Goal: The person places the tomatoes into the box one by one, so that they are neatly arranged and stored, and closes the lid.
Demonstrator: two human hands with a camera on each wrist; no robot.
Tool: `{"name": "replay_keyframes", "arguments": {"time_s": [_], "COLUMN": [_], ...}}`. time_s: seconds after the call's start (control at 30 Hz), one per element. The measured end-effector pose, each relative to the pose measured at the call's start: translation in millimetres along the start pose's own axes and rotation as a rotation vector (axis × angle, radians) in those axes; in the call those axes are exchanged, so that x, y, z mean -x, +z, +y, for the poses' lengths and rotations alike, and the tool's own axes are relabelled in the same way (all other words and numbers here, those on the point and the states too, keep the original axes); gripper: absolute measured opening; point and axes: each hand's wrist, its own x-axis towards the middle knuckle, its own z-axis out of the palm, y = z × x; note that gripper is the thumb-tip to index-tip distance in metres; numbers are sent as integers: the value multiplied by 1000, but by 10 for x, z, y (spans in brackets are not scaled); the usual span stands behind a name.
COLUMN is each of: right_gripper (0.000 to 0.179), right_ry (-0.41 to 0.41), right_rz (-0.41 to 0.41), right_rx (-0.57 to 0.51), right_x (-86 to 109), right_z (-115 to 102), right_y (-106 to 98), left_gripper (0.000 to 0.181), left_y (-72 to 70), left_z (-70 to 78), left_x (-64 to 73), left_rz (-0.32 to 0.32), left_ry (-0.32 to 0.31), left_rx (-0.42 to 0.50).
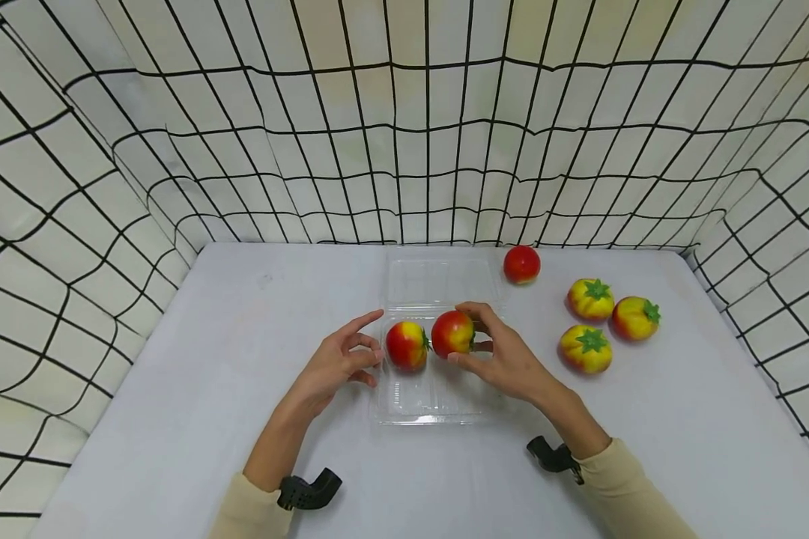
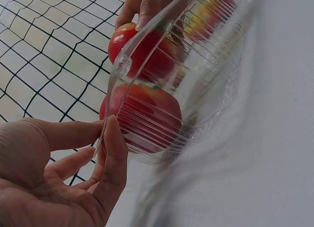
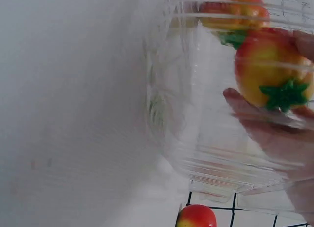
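A clear plastic clamshell box [image 1: 411, 404] lies with its lid [image 1: 438, 281] folded back. My left hand [image 1: 340, 363] pinches the box's left rim between thumb and fingers, as the left wrist view shows. Inside, on the left, rests a red-and-yellow toy tomato [image 1: 406, 346] with its green leaf end turned right. My right hand [image 1: 508, 359] grips a second toy tomato [image 1: 453, 333] over the right half of the box, thumb in front and fingers behind. Its green leaf cap [image 3: 284, 94] shows in the right wrist view.
Another red toy tomato [image 1: 522, 264] sits beside the lid's right edge. Three yellow-red ones, including a front one [image 1: 585, 349], are grouped on the white table [image 1: 195, 404] at right. Black wire netting [image 1: 445, 150] encloses the back and sides.
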Motion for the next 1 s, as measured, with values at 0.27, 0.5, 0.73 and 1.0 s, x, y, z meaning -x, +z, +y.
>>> {"name": "replay_keyframes", "arguments": {"time_s": [0.27,0.5,0.73,1.0], "right_gripper": [73,74,74,68], "right_ry": [-30,-36,-59,-29], "right_rz": [38,34,15,38], "right_rx": [34,48,53,94], "right_x": [25,5,6,-23], "right_z": [20,47,50,54], "right_y": [4,47,95,94], "left_gripper": [70,69,70,70], "left_y": [12,3,-10,7], "left_z": [2,7,-5,12], "left_x": [-15,6,56,5], "left_rz": [-12,-3,1,-9], "left_ry": [-8,-8,-26,-3], "left_rx": [-9,-9,-12,-19]}}
